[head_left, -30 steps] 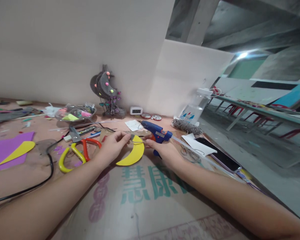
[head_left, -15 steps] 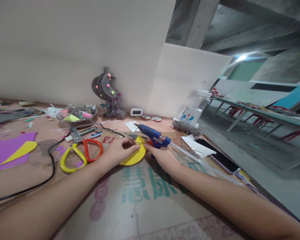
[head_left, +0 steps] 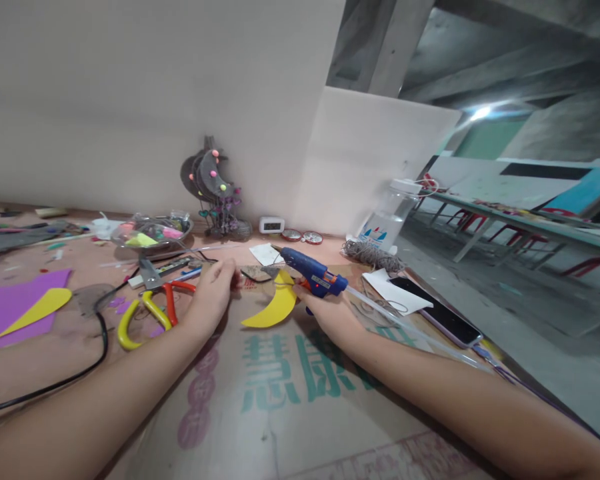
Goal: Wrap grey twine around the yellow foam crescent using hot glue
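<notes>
My right hand [head_left: 325,308] is closed round the handle of a blue hot glue gun [head_left: 307,268], whose nozzle points up and left. A clear glue stick [head_left: 380,308] runs out of its back end. The fingertips of this hand also touch a yellow crescent [head_left: 275,305], with a thin grey strand across its upper part. Apart from the crescent, my left hand [head_left: 214,290] is bent with fingers curled; what is in them, if anything, is hidden. Beside its wrist lie scissors with yellow and red handles [head_left: 155,310], partly covered by that arm.
Under my hands is printed cardboard [head_left: 280,427]. Purple sheets [head_left: 25,303] and a black cable [head_left: 103,337] lie left. At the back are a bowl of pompoms [head_left: 150,233] and a grey moon ornament [head_left: 211,177]. Grey yarn [head_left: 373,255], a bottle [head_left: 387,213] and a phone [head_left: 435,310] stand or lie right.
My left hand has let go of the yellow crescent and moved left over the scissors. The crescent's curved shape now shows fully. My right hand and the glue gun have shifted slightly right.
</notes>
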Available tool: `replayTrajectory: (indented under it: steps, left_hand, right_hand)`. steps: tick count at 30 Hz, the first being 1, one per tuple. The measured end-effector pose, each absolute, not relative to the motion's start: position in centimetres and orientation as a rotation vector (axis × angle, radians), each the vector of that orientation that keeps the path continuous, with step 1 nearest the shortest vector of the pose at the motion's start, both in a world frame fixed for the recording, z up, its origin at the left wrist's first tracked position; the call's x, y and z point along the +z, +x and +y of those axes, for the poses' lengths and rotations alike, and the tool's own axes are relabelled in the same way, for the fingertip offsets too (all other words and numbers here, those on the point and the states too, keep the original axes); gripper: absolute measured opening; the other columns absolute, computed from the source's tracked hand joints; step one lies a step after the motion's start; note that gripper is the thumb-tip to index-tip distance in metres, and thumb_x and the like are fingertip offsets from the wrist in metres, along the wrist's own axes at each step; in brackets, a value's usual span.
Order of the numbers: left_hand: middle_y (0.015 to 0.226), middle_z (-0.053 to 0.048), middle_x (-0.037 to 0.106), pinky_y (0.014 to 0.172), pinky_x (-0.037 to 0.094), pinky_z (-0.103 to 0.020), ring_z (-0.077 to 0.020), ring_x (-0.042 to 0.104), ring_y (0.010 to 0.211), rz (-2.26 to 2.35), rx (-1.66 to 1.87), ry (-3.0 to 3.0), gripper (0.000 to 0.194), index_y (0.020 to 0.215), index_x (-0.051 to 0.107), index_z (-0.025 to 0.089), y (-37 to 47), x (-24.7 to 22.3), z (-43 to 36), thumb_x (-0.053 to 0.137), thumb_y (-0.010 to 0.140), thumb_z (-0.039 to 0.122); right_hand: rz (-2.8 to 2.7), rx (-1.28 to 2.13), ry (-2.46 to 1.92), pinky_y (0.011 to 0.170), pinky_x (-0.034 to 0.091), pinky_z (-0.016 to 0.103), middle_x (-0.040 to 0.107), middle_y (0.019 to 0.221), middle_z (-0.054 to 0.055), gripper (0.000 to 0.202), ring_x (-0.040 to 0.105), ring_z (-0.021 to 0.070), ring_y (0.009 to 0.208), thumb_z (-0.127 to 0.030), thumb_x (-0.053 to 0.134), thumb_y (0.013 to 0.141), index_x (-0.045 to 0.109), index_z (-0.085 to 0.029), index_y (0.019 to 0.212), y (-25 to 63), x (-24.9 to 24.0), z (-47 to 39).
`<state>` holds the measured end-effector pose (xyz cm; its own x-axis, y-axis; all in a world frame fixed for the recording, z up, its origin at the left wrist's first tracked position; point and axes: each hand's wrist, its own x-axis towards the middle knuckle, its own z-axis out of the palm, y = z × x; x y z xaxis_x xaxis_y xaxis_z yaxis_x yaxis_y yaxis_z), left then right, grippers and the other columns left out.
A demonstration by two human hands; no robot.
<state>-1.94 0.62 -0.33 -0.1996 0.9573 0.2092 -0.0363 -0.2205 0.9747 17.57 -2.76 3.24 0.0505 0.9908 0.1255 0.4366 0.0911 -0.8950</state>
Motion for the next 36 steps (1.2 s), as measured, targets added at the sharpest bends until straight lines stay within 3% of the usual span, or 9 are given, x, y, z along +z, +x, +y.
replayTrajectory:
  steps: [4, 7, 11, 16, 21, 26, 30, 36]
  left_hand:
    - [0.086, -0.001, 0.058, 0.06, 0.043, -0.022, -0.0119, 0.055, 0.067, 1.147, 1.508, 1.339, 0.038, 0.106, 0.052, 0.019, -1.5, -0.1, 0.3, 0.056, 0.071, 0.032]
    - [0.086, -0.004, 0.062, 0.069, 0.044, -0.026, -0.0171, 0.058, 0.08, 1.097, 1.347, 1.478, 0.036, 0.098, 0.059, 0.016, -1.2, 0.5, -0.2, 0.053, 0.075, 0.042]
    - [0.071, -0.003, 0.063, 0.066, 0.042, -0.026, -0.0179, 0.057, 0.071, 1.23, 1.237, 1.671, 0.031, 0.071, 0.062, 0.015, -1.2, 1.1, -0.7, 0.05, 0.077, 0.043]
    - [0.078, -0.005, 0.066, 0.068, 0.043, -0.027, -0.0193, 0.059, 0.076, 1.206, 1.228, 1.628, 0.03, 0.086, 0.063, 0.016, -1.1, 1.3, -0.8, 0.051, 0.077, 0.042]
    - [0.069, -0.002, 0.062, 0.062, 0.039, -0.025, -0.0174, 0.056, 0.068, 1.26, 1.173, 1.708, 0.027, 0.071, 0.06, 0.016, -1.1, 1.3, -0.9, 0.049, 0.077, 0.041]
    - [0.065, -0.001, 0.06, 0.057, 0.037, -0.024, -0.0166, 0.054, 0.064, 1.271, 1.226, 1.615, 0.03, 0.07, 0.06, 0.016, -1.3, 0.9, -0.7, 0.052, 0.074, 0.045]
    - [0.066, -0.001, 0.062, 0.057, 0.038, -0.023, -0.0158, 0.054, 0.064, 1.265, 1.271, 1.555, 0.031, 0.071, 0.062, 0.016, -1.4, 0.5, -0.2, 0.054, 0.072, 0.046]
    - [0.062, -0.001, 0.061, 0.053, 0.038, -0.023, -0.0149, 0.053, 0.059, 1.281, 1.329, 1.513, 0.032, 0.067, 0.062, 0.016, -1.5, 0.3, 0.1, 0.056, 0.07, 0.047]
  right_hand:
    - [-1.535, 0.845, -1.431, 0.077, 0.05, 0.032, 0.068, 0.087, 0.003, 0.019, 0.063, 0.0206, 0.084, -0.032, 0.058, 0.072, 0.063, -0.02, 0.086, 17.5, 3.3, -2.8]
    - [-1.549, 0.843, -1.37, 0.08, 0.05, 0.033, 0.068, 0.09, 0.004, 0.021, 0.063, 0.0216, 0.086, -0.032, 0.059, 0.072, 0.063, -0.021, 0.089, 17.5, 3.0, -2.6]
    - [-1.574, 0.817, -1.303, 0.082, 0.05, 0.037, 0.068, 0.09, 0.005, 0.017, 0.063, 0.0224, 0.085, -0.03, 0.058, 0.072, 0.062, -0.021, 0.085, 17.4, 2.9, -2.4]
    - [-1.571, 0.818, -1.279, 0.083, 0.049, 0.037, 0.068, 0.089, 0.005, 0.015, 0.063, 0.0223, 0.085, -0.029, 0.058, 0.071, 0.06, -0.02, 0.083, 17.4, 2.9, -2.4]
    - [-1.641, 0.827, -1.268, 0.079, 0.051, 0.036, 0.068, 0.09, 0.004, 0.017, 0.063, 0.0226, 0.086, -0.031, 0.058, 0.073, 0.062, -0.021, 0.086, 17.6, 2.3, -2.2]
    - [-1.646, 0.866, -1.21, 0.086, 0.048, 0.04, 0.068, 0.098, 0.005, 0.022, 0.062, 0.0251, 0.093, -0.036, 0.058, 0.075, 0.063, -0.023, 0.093, 18.4, 3.0, -2.0]
    - [-1.651, 0.834, -1.209, 0.088, 0.047, 0.039, 0.068, 0.098, 0.008, 0.03, 0.061, 0.025, 0.095, -0.042, 0.057, 0.076, 0.064, -0.018, 0.093, 19.5, 4.2, -1.6]
    - [-1.804, 0.889, -1.202, 0.08, 0.05, 0.035, 0.069, 0.089, 0.006, 0.033, 0.063, 0.0226, 0.087, -0.047, 0.051, 0.078, 0.065, -0.019, 0.088, 20.3, 3.5, -1.4]
